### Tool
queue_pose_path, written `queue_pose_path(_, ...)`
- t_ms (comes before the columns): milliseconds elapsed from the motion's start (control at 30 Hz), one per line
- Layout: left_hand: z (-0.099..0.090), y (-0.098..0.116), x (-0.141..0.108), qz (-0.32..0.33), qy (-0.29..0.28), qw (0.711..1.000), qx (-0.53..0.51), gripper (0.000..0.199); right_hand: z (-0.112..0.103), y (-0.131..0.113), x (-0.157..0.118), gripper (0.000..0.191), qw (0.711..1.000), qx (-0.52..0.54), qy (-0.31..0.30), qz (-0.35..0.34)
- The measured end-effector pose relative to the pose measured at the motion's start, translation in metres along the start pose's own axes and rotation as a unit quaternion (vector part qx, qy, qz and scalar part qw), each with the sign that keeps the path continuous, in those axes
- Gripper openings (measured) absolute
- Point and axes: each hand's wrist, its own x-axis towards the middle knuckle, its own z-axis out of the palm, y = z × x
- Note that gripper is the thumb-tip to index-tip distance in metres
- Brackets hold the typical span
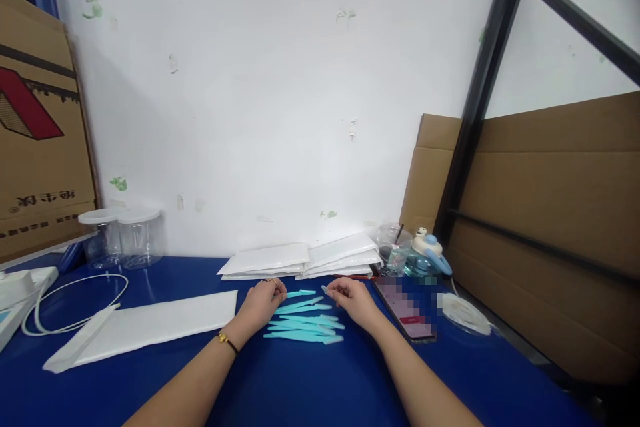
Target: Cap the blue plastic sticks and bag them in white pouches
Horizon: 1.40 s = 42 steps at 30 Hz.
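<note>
Several turquoise blade-like sticks [305, 325] lie in a loose row on the blue table, between my two hands. My left hand [267, 299] is closed in a pinch on the left end of the farthest turquoise stick [301, 293]. To the right, my right hand [350, 297] pinches a small clear piece [325, 289] between thumb and fingertips, just apart from that stick's tip.
White padded envelopes [270, 259] are stacked by the wall, and another envelope [150, 327] lies at left. Clear jars [141, 240] and a white cable [37, 310] are farther left. A phone [403, 307], a bottle [420, 260] and a round clear lid [466, 313] lie right.
</note>
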Motion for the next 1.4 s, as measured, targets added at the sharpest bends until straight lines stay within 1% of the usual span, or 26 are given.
queue_pose_path(67, 0.000, 0.002, 0.000, 0.009, 0.002, 1.000, -0.020, 0.014, -0.001, -0.001, 0.000, 0.021, 1.000, 0.023, 0.010, -0.002)
queue_pose_path(333, -0.001, 0.007, -0.002, 0.017, -0.005, 0.999, -0.027, 0.013, 0.002, -0.004, 0.000, 0.018, 1.000, -0.005, -0.002, -0.020)
queue_pose_path(433, -0.001, 0.011, -0.004, 0.030, -0.007, 0.999, -0.031, 0.014, 0.004, -0.011, -0.001, 0.015, 1.000, -0.009, -0.009, -0.029)
queue_pose_path(567, -0.004, 0.022, -0.007, 0.062, -0.003, 0.998, -0.028, 0.013, 0.005, -0.023, -0.003, 0.014, 0.998, -0.023, -0.027, -0.047)
queue_pose_path(633, -0.006, 0.027, -0.009, 0.070, -0.011, 0.997, -0.019, 0.013, 0.004, -0.026, -0.004, 0.015, 0.998, -0.029, -0.032, -0.052)
queue_pose_path(733, -0.005, 0.031, -0.012, 0.071, -0.022, 0.997, 0.008, 0.018, 0.003, -0.025, -0.004, 0.016, 0.997, -0.047, -0.046, -0.046)
queue_pose_path(767, -0.003, 0.031, -0.014, 0.073, -0.026, 0.997, 0.017, 0.022, 0.002, -0.024, -0.004, 0.016, 0.996, -0.059, -0.051, -0.042)
queue_pose_path(800, -0.002, 0.030, -0.015, 0.076, -0.033, 0.996, 0.023, 0.030, 0.002, -0.024, -0.005, 0.017, 0.995, -0.072, -0.055, -0.041)
queue_pose_path(833, 0.000, 0.029, -0.016, 0.081, -0.047, 0.995, 0.028, 0.044, 0.001, -0.024, -0.007, 0.020, 0.994, -0.085, -0.061, -0.045)
queue_pose_path(867, 0.001, 0.028, -0.018, 0.087, -0.064, 0.994, 0.034, 0.062, 0.001, -0.024, -0.008, 0.028, 0.992, -0.096, -0.070, -0.051)
queue_pose_path(900, 0.003, 0.027, -0.019, 0.092, -0.080, 0.992, 0.042, 0.079, 0.001, -0.025, -0.010, 0.044, 0.989, -0.107, -0.086, -0.057)
queue_pose_path(933, 0.003, 0.027, -0.020, 0.097, -0.092, 0.990, 0.050, 0.088, 0.001, -0.026, -0.012, 0.064, 0.985, -0.119, -0.111, -0.061)
queue_pose_path(967, 0.003, 0.028, -0.021, 0.104, -0.098, 0.988, 0.059, 0.089, 0.001, -0.028, -0.014, 0.082, 0.979, -0.131, -0.141, -0.063)
queue_pose_path(1000, 0.003, 0.029, -0.022, 0.113, -0.100, 0.986, 0.067, 0.082, 0.002, -0.031, -0.015, 0.091, 0.973, -0.145, -0.170, -0.063)
queue_pose_path(1033, 0.003, 0.032, -0.024, 0.127, -0.099, 0.984, 0.075, 0.069, 0.003, -0.034, -0.017, 0.089, 0.966, -0.161, -0.193, -0.064)
queue_pose_path(1067, 0.003, 0.035, -0.025, 0.141, -0.099, 0.981, 0.084, 0.056, 0.004, -0.038, -0.018, 0.079, 0.960, -0.178, -0.207, -0.067)
queue_pose_path(1100, 0.003, 0.038, -0.027, 0.156, -0.099, 0.978, 0.095, 0.043, 0.006, -0.042, -0.020, 0.063, 0.955, -0.196, -0.212, -0.074)
queue_pose_path(1167, 0.004, 0.046, -0.030, 0.182, -0.097, 0.970, 0.128, 0.028, 0.010, -0.051, -0.023, 0.036, 0.945, -0.239, -0.203, -0.091)
queue_pose_path(1200, 0.005, 0.050, -0.032, 0.190, -0.096, 0.966, 0.148, 0.025, 0.013, -0.055, -0.025, 0.029, 0.940, -0.263, -0.196, -0.098)
queue_pose_path(1233, 0.006, 0.054, -0.034, 0.195, -0.094, 0.962, 0.169, 0.024, 0.015, -0.058, -0.027, 0.027, 0.934, -0.285, -0.191, -0.103)
queue_pose_path(1333, 0.010, 0.064, -0.036, 0.194, -0.102, 0.951, 0.216, 0.026, 0.022, -0.065, -0.032, 0.033, 0.919, -0.329, -0.185, -0.115)
queue_pose_path(1400, 0.013, 0.068, -0.037, 0.184, -0.111, 0.951, 0.221, 0.026, 0.024, -0.069, -0.034, 0.034, 0.909, -0.349, -0.195, -0.115)
